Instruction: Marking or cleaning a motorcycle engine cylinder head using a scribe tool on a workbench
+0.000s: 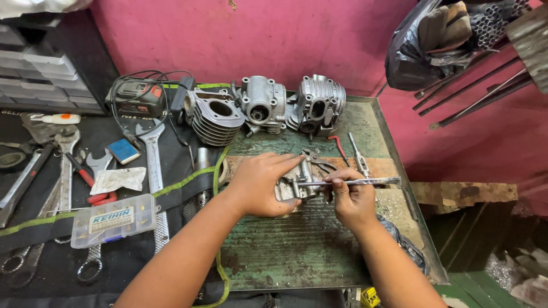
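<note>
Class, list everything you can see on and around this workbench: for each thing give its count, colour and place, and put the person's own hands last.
Engine cylinder parts: three, silver-grey, back of the tray.
Metal tray: one, worn green, centre.
Small metal part: one, grey, under the left hand.
T-handle tool: one, silver, in the right hand.
Spanners: several, silver, on the black mat at left.
Clear parts box: one, left front.
Red-handled pliers: one, on the mat.
Black bag: one, top right.
Metal rods: several, dark, against the pink wall.
Left hand: steadies the part.
Right hand: grips the tool.
</note>
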